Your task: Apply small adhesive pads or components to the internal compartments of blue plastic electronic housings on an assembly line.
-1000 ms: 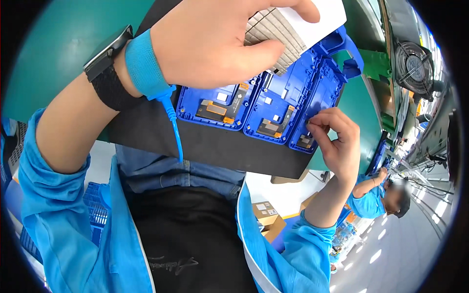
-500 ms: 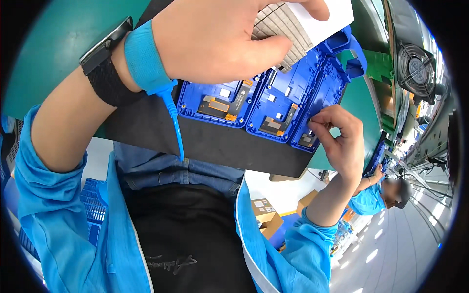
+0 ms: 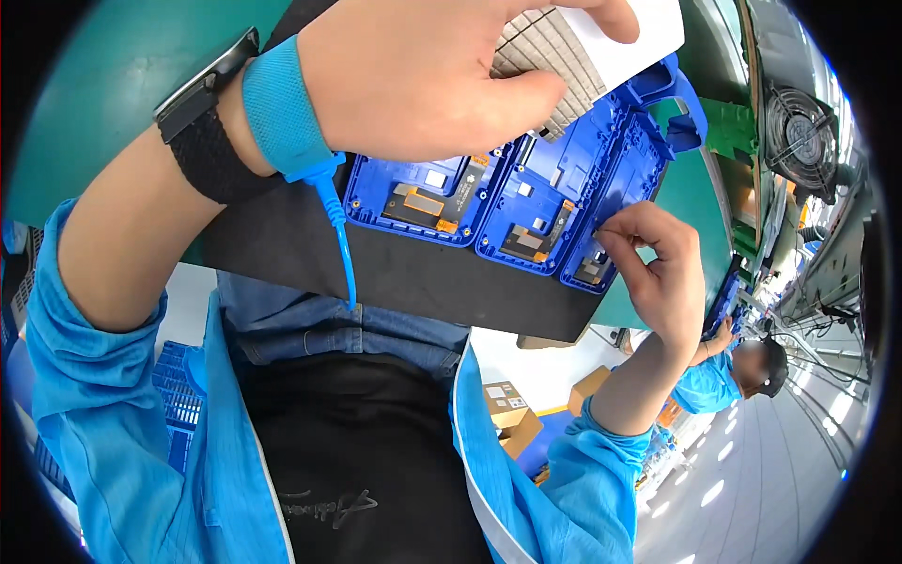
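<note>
Left grip (image 3: 427, 80) on lined sheet (image 3: 552, 64), both cropped above

Bright light, white floor (image 3: 537, 371) nr blown-out, fisheye bend w/ blk corners, far R sl. soft

The blue, rectangular plastic housings (image 3: 575, 150) look smooth, slightly glossy. The white paper sheet (image 3: 648, 39) looks smooth; the grey, gridded strips (image 3: 547, 56) on it look matt. The flat black mat (image 3: 423, 282) is matt, the green counter (image 3: 122, 85) smooth.
</note>
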Available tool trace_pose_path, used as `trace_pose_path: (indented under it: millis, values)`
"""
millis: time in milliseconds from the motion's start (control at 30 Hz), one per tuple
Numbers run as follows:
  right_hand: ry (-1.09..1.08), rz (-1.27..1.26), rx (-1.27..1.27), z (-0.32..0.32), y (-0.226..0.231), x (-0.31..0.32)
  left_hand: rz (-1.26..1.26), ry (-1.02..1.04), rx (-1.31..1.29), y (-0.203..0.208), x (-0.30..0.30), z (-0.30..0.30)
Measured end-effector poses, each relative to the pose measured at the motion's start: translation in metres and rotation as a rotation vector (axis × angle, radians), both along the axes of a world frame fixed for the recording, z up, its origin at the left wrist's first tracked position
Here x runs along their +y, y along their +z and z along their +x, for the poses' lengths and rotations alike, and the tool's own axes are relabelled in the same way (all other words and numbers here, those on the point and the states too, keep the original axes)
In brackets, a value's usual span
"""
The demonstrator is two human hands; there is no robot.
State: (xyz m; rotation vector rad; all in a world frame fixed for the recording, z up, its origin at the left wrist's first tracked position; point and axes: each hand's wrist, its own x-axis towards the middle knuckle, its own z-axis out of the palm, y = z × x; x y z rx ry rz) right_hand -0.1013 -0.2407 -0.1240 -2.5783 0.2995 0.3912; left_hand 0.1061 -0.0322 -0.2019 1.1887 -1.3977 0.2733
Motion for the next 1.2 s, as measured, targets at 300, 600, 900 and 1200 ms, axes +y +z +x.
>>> trace_pose_path:
  millis: [300, 600, 900, 1200]
  values:
    - [-0.016, -0.077, -0.001, -0.003, -0.001, 0.005, 0.013, 0.011, -0.004, 0.002, 0.002, -0.001]
    - [-0.015, 0.033, -0.113, -0.015, -0.008, -0.003, 0.012, 0.049, -0.037, 0.001, 0.001, -0.002]
    - [0.079, -0.074, -0.084, -0.015, -0.009, -0.001, -0.005, -0.006, -0.007, -0.001, 0.0, 0.001]
    - [0.061, -0.017, -0.057, -0.017, -0.001, -0.005, -0.029, -0.048, -0.001, -0.004, -0.003, 0.003]
